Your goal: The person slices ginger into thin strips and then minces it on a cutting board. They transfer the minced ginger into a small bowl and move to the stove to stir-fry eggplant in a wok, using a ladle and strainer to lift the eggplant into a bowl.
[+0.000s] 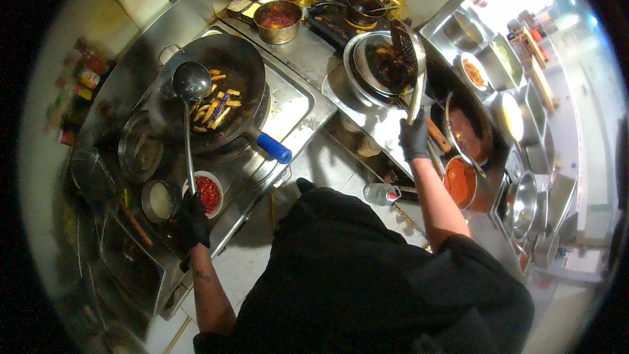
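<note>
My left hand [190, 219], in a black glove, grips the long handle of a metal ladle [192, 81]. The ladle's bowl hangs over a dark wok [245, 64] with a blue-sleeved handle [273, 147]. Browned strips of food [214, 110], one or two with purple skin, lie in the wok. On the right, my black-gloved right hand [414, 133] is closed around the handle of a perforated strainer [404, 49]. This strainer is tilted above a metal bowl [361, 54] on a large pot; dark pieces [390, 66] show in the bowl.
Beside my left hand stand a white bowl of chopped red peppers [208, 194] and a metal cup [158, 201]. Pots, including one with reddish contents [278, 20], line the back counter. A pot of orange-red sauce [460, 182] is near my right forearm. A plastic bottle [381, 193] stands below.
</note>
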A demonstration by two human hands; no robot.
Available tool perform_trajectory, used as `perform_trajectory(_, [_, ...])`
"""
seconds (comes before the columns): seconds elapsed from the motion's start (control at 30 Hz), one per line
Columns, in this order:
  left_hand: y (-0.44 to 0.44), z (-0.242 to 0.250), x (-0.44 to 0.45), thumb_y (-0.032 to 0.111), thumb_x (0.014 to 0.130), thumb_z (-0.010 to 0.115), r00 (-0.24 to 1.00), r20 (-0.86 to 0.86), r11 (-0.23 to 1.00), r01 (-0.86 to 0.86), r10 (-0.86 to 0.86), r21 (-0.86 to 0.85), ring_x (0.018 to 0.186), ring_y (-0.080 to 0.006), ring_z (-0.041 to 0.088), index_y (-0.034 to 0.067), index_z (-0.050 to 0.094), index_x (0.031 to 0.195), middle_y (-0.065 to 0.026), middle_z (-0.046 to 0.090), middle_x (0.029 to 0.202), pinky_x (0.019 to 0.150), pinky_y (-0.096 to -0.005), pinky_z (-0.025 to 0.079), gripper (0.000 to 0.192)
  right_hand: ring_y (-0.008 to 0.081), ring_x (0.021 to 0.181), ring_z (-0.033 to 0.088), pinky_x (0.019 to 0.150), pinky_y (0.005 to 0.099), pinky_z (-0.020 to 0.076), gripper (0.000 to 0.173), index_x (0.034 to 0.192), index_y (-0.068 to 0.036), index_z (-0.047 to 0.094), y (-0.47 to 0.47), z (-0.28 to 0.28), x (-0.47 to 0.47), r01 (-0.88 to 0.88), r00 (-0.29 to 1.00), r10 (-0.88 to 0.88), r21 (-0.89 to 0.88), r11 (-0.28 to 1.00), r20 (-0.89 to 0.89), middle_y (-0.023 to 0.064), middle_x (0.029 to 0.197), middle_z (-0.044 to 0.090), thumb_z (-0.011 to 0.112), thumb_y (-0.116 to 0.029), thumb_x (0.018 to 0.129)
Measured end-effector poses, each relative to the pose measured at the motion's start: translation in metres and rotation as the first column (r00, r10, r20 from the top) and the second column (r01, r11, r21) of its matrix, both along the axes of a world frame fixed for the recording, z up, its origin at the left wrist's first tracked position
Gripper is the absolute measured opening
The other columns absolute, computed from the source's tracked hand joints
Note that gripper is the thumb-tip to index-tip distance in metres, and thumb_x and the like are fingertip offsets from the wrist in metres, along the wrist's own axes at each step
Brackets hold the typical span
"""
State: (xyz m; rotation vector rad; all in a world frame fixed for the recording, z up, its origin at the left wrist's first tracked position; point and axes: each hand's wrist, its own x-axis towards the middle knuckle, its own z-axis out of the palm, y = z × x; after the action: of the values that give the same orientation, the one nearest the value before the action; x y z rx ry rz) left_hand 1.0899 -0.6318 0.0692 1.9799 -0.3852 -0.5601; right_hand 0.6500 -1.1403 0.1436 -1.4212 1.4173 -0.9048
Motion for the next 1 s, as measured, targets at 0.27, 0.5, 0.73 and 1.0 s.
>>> perform_trajectory(0.27, [-0.013,0.02,-0.009,0.027,0.109,0.05,0.937,0.318,0.898,-0.009,-0.147,0.439,0.116,-0.0285,0.063,0.003,0.054,0.145,-0.0186,0.067,0.13,0.1,-0.0407,0.049,0.044,0.0244,0.075,0.065,0.067,0.0357,0.0532,0.054,0.142,-0.003,0.046,-0.029,-0.008,0.002,-0.039,0.996,0.064,-0.352,0.935,0.06,0.0115,0.09,0.065,0.067,-0.005,0.092])
perform_trajectory(0.5, [0.021,-0.028,-0.017,0.017,0.103,0.057,0.964,0.258,0.979,-0.113,0.066,0.171,0.122,-0.0264,0.059,0.002,0.058,0.142,-0.0172,0.064,0.133,0.104,-0.0399,0.048,0.041,0.0133,0.052,0.051,0.046,0.0299,0.0401,0.029,0.113,-0.007,0.059,-0.026,0.027,0.008,0.126,0.974,-0.124,-0.003,0.992,-0.189,0.0012,0.072,0.056,0.069,-0.027,0.095])
perform_trajectory(0.73, [0.025,-0.09,-0.043,0.019,0.093,0.074,0.884,0.279,0.925,-0.339,0.376,-0.171,0.092,-0.0309,0.07,0.01,0.07,0.128,-0.0167,0.071,0.103,0.078,-0.0394,0.056,0.037,0.009,0.066,0.047,0.053,0.0229,0.0382,0.013,0.107,-0.006,0.063,-0.005,0.018,0.058,-0.183,0.805,0.034,0.193,0.964,0.592,0.0038,0.087,0.062,0.059,-0.017,0.101])
perform_trajectory(1.0, [0.035,-0.067,-0.057,0.016,0.094,0.073,0.875,0.416,0.923,-0.344,0.249,0.17,0.088,-0.0329,0.07,0.007,0.071,0.127,-0.0187,0.071,0.094,0.077,-0.0411,0.055,0.035,0.009,0.07,0.056,0.058,0.0205,0.0448,0.02,0.109,-0.008,0.066,0.02,-0.01,0.168,-0.545,0.754,0.151,0.48,0.687,0.639,0.0003,0.088,0.064,0.066,-0.025,0.097])
